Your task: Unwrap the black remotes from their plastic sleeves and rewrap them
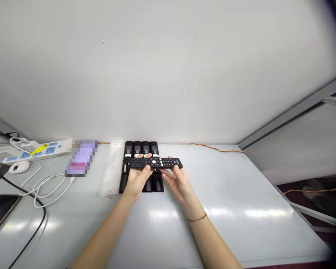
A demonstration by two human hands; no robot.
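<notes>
Slim black button-studded remote control (165, 162) is at six o'clock over four face-down black plastic remotes (145, 147); our left hand (137, 181) pinches its nine-o'clock half, our right hand (181, 184) its three-o'clock end.

- On the left I see one white power strip (58, 147) with blue sockets and a yellow label (39, 149).
- Beside it lies a device with purple screen (82, 155), which is blurred.
- Near this device, a white cable (64, 194) makes loops.
- A dark phone (2, 210) lies near a black cable (45, 212).
- A red-and-yellow wire (211, 148) runs along the wall (168, 74).
</notes>
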